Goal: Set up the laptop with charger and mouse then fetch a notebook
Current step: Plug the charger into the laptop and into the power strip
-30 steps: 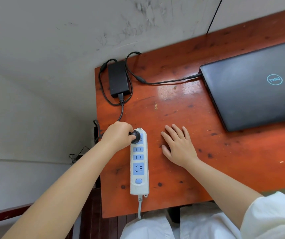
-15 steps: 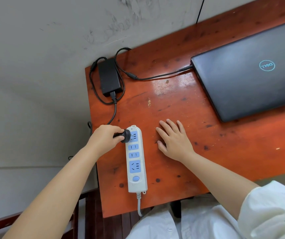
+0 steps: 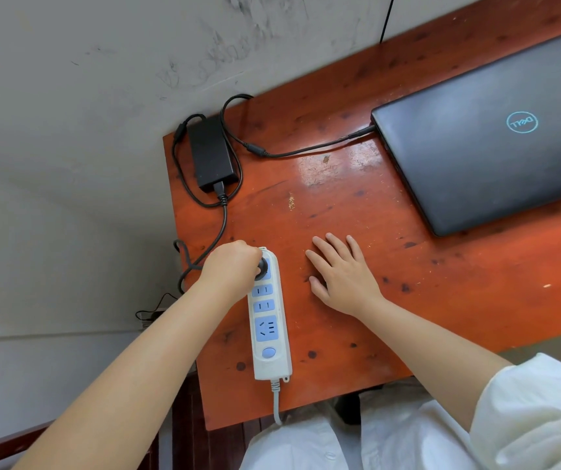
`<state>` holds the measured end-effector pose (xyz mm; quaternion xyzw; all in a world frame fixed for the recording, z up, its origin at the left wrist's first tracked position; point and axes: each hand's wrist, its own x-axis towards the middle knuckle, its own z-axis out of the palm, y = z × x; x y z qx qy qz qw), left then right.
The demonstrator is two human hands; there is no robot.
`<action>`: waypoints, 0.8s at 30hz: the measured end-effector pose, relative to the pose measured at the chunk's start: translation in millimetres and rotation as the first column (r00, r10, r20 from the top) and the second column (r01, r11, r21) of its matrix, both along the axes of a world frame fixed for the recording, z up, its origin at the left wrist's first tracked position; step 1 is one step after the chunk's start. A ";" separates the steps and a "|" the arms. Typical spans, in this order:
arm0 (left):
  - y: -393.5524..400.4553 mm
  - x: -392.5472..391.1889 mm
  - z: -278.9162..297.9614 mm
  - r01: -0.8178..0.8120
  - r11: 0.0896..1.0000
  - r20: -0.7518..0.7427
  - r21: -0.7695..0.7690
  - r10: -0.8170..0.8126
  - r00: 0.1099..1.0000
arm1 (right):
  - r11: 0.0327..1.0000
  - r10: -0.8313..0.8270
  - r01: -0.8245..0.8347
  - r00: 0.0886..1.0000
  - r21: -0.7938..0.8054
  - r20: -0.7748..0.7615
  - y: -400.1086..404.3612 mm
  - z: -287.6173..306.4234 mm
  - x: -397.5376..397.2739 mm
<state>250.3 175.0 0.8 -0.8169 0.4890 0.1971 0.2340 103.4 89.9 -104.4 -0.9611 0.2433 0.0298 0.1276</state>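
A closed dark laptop [image 3: 496, 134] lies at the right of the red-brown wooden desk [image 3: 357, 212]. Its black charger brick [image 3: 209, 154] sits at the desk's far left corner, and a cable [image 3: 309, 150] runs from it to the laptop's left side. My left hand [image 3: 231, 269] is shut on the charger's black plug [image 3: 261, 266], which sits on the top socket of a white and blue power strip [image 3: 269, 320]. My right hand [image 3: 342, 274] rests flat on the desk with fingers spread, just right of the strip. No mouse or notebook is in view.
A grey scuffed wall [image 3: 103, 96] runs along the desk's far and left sides. Loose dark cables [image 3: 157, 310] hang below the desk's left edge. The strip's white cord [image 3: 276, 405] drops over the near edge toward my white clothing [image 3: 391, 432].
My left hand has pressed the plug further onto the strip's top socket. My right hand has stayed flat in the same spot. The view has shifted slightly.
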 end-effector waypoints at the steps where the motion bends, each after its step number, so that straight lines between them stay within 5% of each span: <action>1: -1.9 -1.2 -1.6 0.004 1.000 -0.009 0.009 -0.004 1.000 | 1.000 0.000 0.000 1.000 0.000 -0.003 -0.1 0.5 -0.1; 13: 4.5 3.7 -9.5 -0.099 0.992 -0.127 -0.078 0.089 0.988 | 0.999 0.010 -0.007 0.997 0.040 -0.077 -0.5 2.7 -1.4; 24: 4.8 -5.4 -7.2 -0.099 0.993 -0.012 -0.058 0.099 0.995 | 0.977 0.072 -0.065 0.997 0.205 -0.031 -10.0 20.0 -3.7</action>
